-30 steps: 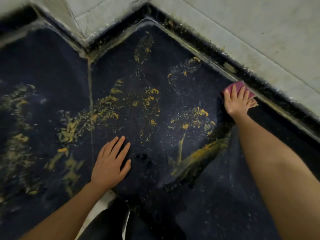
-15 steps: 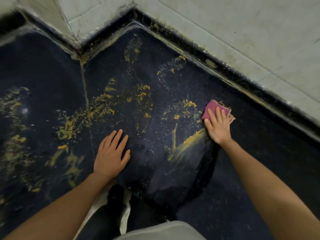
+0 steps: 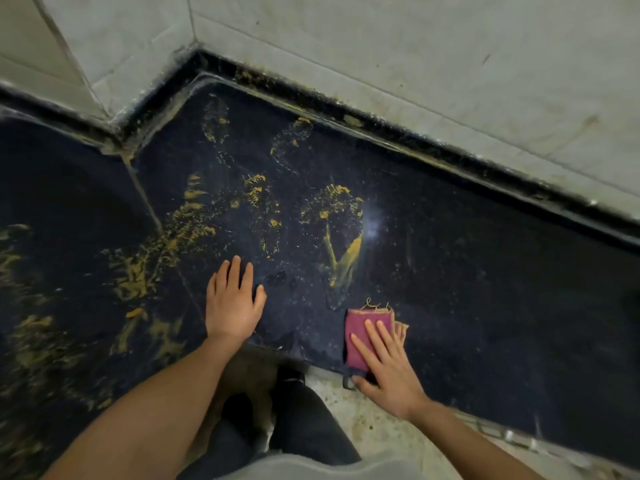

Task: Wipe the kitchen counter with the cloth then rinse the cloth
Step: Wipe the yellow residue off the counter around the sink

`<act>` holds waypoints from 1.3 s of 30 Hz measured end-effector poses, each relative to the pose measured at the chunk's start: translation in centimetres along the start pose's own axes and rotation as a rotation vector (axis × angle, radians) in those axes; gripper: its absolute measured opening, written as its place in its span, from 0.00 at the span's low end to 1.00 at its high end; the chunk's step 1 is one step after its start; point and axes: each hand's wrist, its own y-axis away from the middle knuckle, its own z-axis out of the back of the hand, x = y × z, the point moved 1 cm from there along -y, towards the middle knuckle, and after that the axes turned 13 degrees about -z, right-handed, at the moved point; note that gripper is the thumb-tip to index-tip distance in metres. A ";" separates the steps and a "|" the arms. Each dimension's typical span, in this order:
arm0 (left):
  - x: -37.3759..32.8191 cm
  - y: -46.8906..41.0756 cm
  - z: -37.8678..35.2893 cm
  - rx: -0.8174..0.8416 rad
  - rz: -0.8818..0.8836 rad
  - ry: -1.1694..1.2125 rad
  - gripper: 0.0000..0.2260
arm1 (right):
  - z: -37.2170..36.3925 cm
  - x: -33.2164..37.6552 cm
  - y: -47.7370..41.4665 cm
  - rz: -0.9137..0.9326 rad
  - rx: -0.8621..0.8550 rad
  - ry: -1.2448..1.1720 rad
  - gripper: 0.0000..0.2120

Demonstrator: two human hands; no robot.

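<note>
Cloth (image 3: 360, 336) (frayed, magenta) under flat right hand (image 3: 389, 370)

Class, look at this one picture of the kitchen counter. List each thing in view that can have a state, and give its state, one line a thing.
counter: dark, partly wiped; clean on the right, smeared on the left and middle.
yellow residue: smeared in streaks and patches, not yet wiped away.
cloth: pink, folded, pressed flat at the counter's front edge.
right hand: flat on the cloth, fingers spread.
left hand: empty, palm down on the counter.
wall tiles: pale, stained.
</note>
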 end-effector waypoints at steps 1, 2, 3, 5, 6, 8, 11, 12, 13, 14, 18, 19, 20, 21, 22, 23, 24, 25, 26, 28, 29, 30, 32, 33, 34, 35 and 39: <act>0.0 0.0 0.0 0.012 -0.008 0.001 0.23 | -0.3 0.3 0.5 0.003 -0.009 0.026 0.32; 0.0 0.0 0.1 0.021 -0.012 0.007 0.23 | -0.7 0.4 0.9 0.008 -0.011 0.030 0.33; 0.1 0.0 0.1 0.022 -0.012 0.018 0.23 | -1.0 0.5 1.1 0.007 0.001 0.017 0.34; 0.2 0.1 0.1 0.004 -0.011 0.037 0.23 | -1.3 0.7 1.5 -0.009 0.022 -0.026 0.32; 0.2 0.1 0.0 -0.004 -0.012 0.041 0.22 | -1.3 0.8 1.7 -0.020 0.023 -0.026 0.29; 0.2 0.1 0.0 -0.014 -0.012 0.055 0.21 | -1.2 1.1 1.8 -0.056 0.034 -0.016 0.27; 0.0 0.0 0.2 -0.012 -0.013 0.065 0.21 | -1.1 1.6 1.8 -0.100 0.078 -0.071 0.24; -0.1 0.0 0.2 -0.010 -0.018 0.064 0.21 | -1.0 1.8 2.0 -0.105 0.103 -0.109 0.23; -0.1 0.0 0.2 -0.012 -0.025 0.059 0.21 | -0.8 2.1 2.2 -0.111 0.143 -0.181 0.22; 0.0 0.0 0.2 -0.016 -0.031 0.053 0.21 | 0.2 2.7 2.2 -0.126 0.181 -0.318 0.22; 0.1 -0.1 0.0 -0.014 -0.043 0.023 0.20 | 7.3 4.2 -0.3 -0.482 0.620 -1.570 0.21; 0.1 -0.2 0.0 -0.004 -0.042 0.018 0.22 | 8.7 3.5 -1.8 -0.486 0.618 -1.825 0.28; 0.1 -0.2 0.0 0.004 -0.038 0.017 0.24 | 9.6 2.4 -3.6 -0.481 0.557 -1.949 0.35; 0.1 -0.2 0.1 0.008 -0.033 0.018 0.26 | 10.5 1.3 -5.6 -0.491 0.457 -2.007 0.40; 0.1 -0.1 0.1 0.007 -0.030 0.019 0.26 | 11.4 0.1 -7.6 -0.496 0.352 -2.036 0.41; 0.1 -0.1 0.1 0.004 -0.026 0.020 0.26 | 12.0 -1.1 -9.7 -0.485 0.252 -2.033 0.38; 0.2 -0.1 0.0 0.000 -0.022 0.022 0.26 | 12.7 -2.3 -11.8 -0.455 0.166 -2.008 0.32; 0.2 -0.2 0.0 -0.003 -0.015 0.022 0.26 | 13.0 -3.5 -13.9 -0.455 0.081 -1.932 0.25; 0.2 -0.2 -0.1 -0.004 -0.004 0.022 0.26 | 13.4 -4.7 -15.9 -0.463 -0.014 -1.806 0.20; 0.3 -0.4 -0.3 -0.005 0.018 0.025 0.25 | 13.3 -7.2 -19.7 -0.447 -0.193 -1.458 0.19; 0.3 -0.5 -0.5 -0.010 0.024 0.032 0.25 | 12.4 -8.3 -21.8 -0.437 -0.227 -1.240 0.20; 0.3 -0.5 -0.6 -0.017 0.028 0.038 0.25 | 11.1 -9.1 -24.0 -0.433 -0.199 -1.010 0.22; 0.3 -0.5 -0.8 -0.029 0.038 0.028 0.28 | 8.4 -9.4 -27.7 -0.467 -0.046 -0.641 0.28; 0.3 -0.5 -0.9 -0.032 0.040 0.021 0.31 | 7.5 -9.0 -29.1 -0.508 0.019 -0.495 0.27; 0.3 -0.5 -0.9 -0.041 0.045 0.022 0.32 | 7.0 -8.6 -30.5 -0.531 0.053 -0.403 0.25; 0.3 -0.5 -0.9 -0.053 0.049 0.019 0.32 | 7.0 -8.2 -32.2 -0.532 0.065 -0.365 0.24; 0.4 -0.7 -0.9 -0.064 0.045 -0.005 0.28 | 9.2 -6.9 -39.0 -0.459 0.123 -0.314 0.25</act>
